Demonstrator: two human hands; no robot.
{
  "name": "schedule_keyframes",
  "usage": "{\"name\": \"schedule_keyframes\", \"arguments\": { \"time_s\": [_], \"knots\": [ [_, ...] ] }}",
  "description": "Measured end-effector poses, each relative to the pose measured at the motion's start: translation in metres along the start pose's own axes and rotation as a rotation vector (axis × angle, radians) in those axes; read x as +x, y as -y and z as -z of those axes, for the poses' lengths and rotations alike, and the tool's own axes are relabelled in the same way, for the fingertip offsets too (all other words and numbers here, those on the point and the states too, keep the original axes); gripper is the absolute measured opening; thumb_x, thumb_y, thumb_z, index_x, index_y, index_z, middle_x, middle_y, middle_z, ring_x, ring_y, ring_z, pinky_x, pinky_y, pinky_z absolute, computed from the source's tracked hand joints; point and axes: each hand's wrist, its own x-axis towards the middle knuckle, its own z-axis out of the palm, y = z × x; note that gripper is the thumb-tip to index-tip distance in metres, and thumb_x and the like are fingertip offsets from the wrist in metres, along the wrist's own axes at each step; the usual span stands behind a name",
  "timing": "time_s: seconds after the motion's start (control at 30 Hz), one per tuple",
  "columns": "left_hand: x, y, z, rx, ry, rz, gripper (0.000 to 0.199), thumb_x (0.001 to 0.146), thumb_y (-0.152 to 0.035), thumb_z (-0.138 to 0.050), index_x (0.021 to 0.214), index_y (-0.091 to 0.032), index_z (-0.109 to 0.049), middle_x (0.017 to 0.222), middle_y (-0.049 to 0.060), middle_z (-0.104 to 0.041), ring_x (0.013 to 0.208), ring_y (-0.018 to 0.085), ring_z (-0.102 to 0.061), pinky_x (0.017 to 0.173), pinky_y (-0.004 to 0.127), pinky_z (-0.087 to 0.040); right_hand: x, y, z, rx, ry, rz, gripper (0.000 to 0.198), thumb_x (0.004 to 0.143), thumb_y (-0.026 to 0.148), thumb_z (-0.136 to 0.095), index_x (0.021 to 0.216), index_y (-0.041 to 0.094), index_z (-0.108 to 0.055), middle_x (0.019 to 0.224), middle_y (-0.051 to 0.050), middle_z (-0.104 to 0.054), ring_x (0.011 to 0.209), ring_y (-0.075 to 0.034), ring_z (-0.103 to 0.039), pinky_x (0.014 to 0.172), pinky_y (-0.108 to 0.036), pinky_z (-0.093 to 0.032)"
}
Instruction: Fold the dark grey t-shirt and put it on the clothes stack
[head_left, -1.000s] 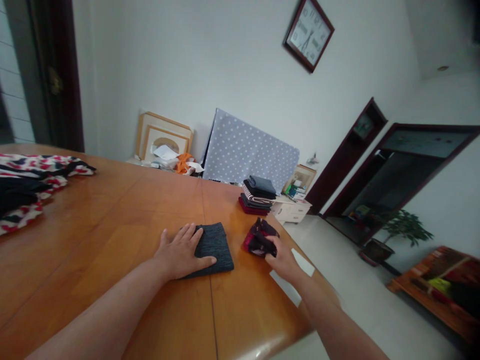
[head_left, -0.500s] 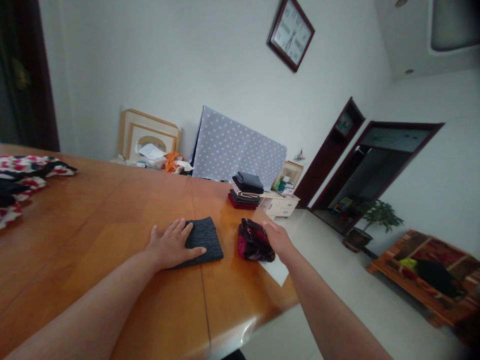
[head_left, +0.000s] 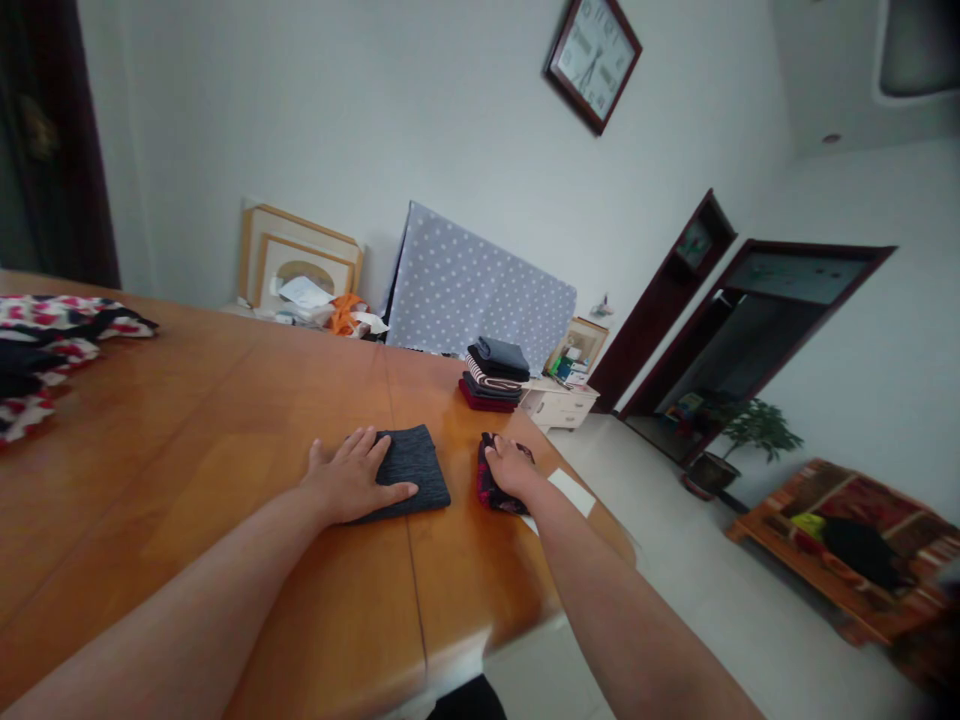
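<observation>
My left hand (head_left: 349, 480) lies flat with fingers spread over the left part of a folded dark grey garment (head_left: 418, 465) on the wooden table. To its right, my right hand (head_left: 514, 470) rests on top of a folded black-and-red patterned garment (head_left: 489, 488), covering much of it. Its fingers are stretched out over the cloth. A white sheet of paper (head_left: 574, 491) shows beside and partly under that garment. Beyond both hands stands a stack of folded clothes (head_left: 495, 375) in grey, black, striped and dark red.
Rumpled clothes with a red, white and black pattern (head_left: 75, 330) lie on the wooden table (head_left: 247, 400) at far left. Behind it are framed pictures (head_left: 300, 250), a polka-dot cloth (head_left: 480, 285) and a small white cabinet (head_left: 561, 405). The table's edge runs close by my right arm.
My right hand has moved left from the patterned garment's right side onto its top, and the garment looks flatter. More of the white paper shows. My left hand stays on the grey garment.
</observation>
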Motion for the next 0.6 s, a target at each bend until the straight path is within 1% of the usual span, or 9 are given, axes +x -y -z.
{"name": "schedule_keyframes", "arguments": {
  "time_s": [0.07, 0.17, 0.3, 0.53, 0.6],
  "knots": [
    [0.0, -0.001, 0.0, 0.003, 0.003, -0.005, 0.106, 0.073, -0.089, -0.032, 0.154, -0.022, -0.032, 0.164, 0.015, -0.013, 0.15, 0.041, -0.007, 0.108, 0.076, 0.0, -0.001, 0.001, 0.0, -0.02, 0.008, -0.017, 0.047, 0.099, 0.042, -0.032, 0.128, 0.013, -0.056, 0.136, -0.02, -0.057, 0.129, -0.03, -0.05, 0.111, -0.045, -0.031],
    [0.002, 0.0, -0.001, -0.003, 0.0, -0.015, 0.106, 0.073, -0.089, -0.033, 0.154, -0.021, -0.033, 0.164, 0.016, -0.015, 0.15, 0.042, -0.008, 0.107, 0.077, 0.001, -0.001, 0.004, 0.0, -0.04, 0.007, -0.041, 0.051, 0.099, 0.044, -0.032, 0.133, 0.012, -0.051, 0.14, -0.02, -0.053, 0.133, -0.031, -0.045, 0.112, -0.046, -0.029],
    [0.006, 0.005, -0.006, -0.009, -0.024, -0.029, 0.106, 0.073, -0.089, -0.035, 0.154, -0.019, -0.035, 0.163, 0.017, -0.016, 0.149, 0.044, -0.007, 0.108, 0.076, 0.001, -0.004, 0.007, 0.001, -0.056, 0.005, -0.054, 0.052, 0.099, 0.044, -0.032, 0.138, 0.013, -0.047, 0.145, -0.018, -0.048, 0.137, -0.03, -0.04, 0.114, -0.046, -0.027],
    [0.013, 0.012, -0.014, 0.016, -0.042, -0.044, 0.107, 0.073, -0.089, -0.034, 0.154, -0.02, -0.034, 0.164, 0.016, -0.015, 0.149, 0.046, -0.006, 0.108, 0.077, 0.0, -0.004, 0.006, 0.001, -0.055, 0.013, -0.066, 0.055, 0.099, 0.045, -0.031, 0.144, 0.013, -0.041, 0.152, -0.017, -0.042, 0.142, -0.029, -0.034, 0.116, -0.046, -0.023],
    [0.012, 0.012, -0.014, 0.025, -0.038, -0.042, 0.106, 0.074, -0.089, -0.033, 0.155, -0.02, -0.033, 0.164, 0.015, -0.015, 0.149, 0.045, -0.006, 0.108, 0.077, 0.0, -0.003, 0.005, 0.0, -0.05, 0.018, -0.063, 0.057, 0.099, 0.045, -0.03, 0.145, 0.012, -0.04, 0.152, -0.017, -0.041, 0.142, -0.029, -0.034, 0.117, -0.047, -0.023]
  ]
}}
